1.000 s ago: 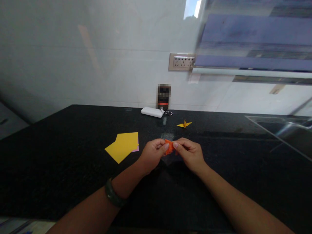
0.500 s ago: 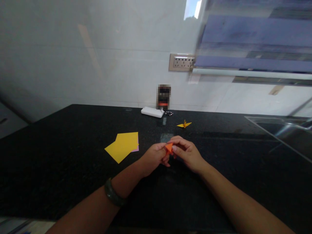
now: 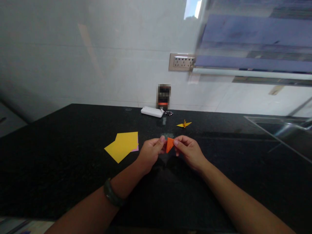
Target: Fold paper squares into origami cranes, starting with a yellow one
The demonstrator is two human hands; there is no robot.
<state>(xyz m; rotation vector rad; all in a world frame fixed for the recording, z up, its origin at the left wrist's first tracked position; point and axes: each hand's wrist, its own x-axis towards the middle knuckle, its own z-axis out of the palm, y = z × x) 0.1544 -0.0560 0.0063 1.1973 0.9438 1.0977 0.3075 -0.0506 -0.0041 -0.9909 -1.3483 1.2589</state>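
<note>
- The black stone counter [image 3: 60,169] fills the lower half of the frame, and I'm working just above it, near the centre, so the dark top gives me a plain backdrop for small creases.
- My left hand [image 3: 148,153], centre frame, is curled almost closed, thumb and forefinger pinching the left edge of the orange folded paper [image 3: 169,144]; the other fingers are tucked under, out of the way.
- My right hand [image 3: 190,152], just right of centre, mirrors it: fingers bent in, tips nipping the paper's right edge, so the piece is pulled taut between both hands.
- Yellow sheets [image 3: 123,146] lie flat, left of my left hand, with a sliver of pink paper [image 3: 136,149] peeking out beneath. Stacked within easy reach, I'd say.
- A white slim box [image 3: 152,111] sits far back against the wall, upper centre, well clear of my elbows.
- The orange paper itself hangs point-down, a small triangle lifted off the counter.
- A yellow paper crane [image 3: 184,123] rests further up the frame, just right of centre, parked apart from my hands.
</note>
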